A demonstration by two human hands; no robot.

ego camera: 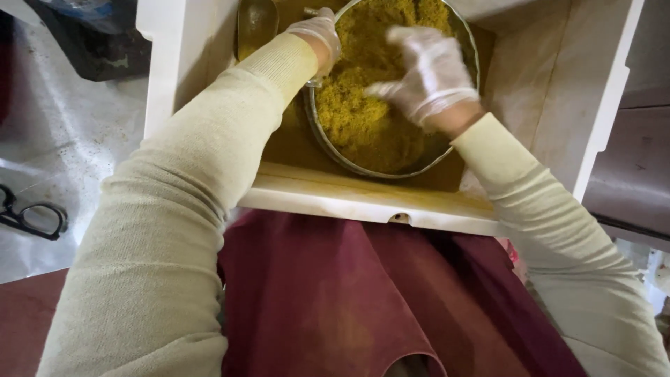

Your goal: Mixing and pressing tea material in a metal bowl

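Observation:
A round metal sieve (328, 139) filled with coarse yellow powder (363, 112) sits inside a white wooden box (363, 199) in front of me. My left hand (317, 31), in a clear thin glove, grips the sieve's left rim. My right hand (429, 73), gloved the same way, hovers over the powder with fingers spread, blurred by motion. Both arms wear pale green knitted sleeves.
A metal scoop (255, 24) lies in the box's far left corner on yellow dust. Dark red cloth (335, 293) covers my lap below the box. Black-framed glasses (31, 216) lie on the plastic-covered floor to the left. A dark brown surface (628, 167) is on the right.

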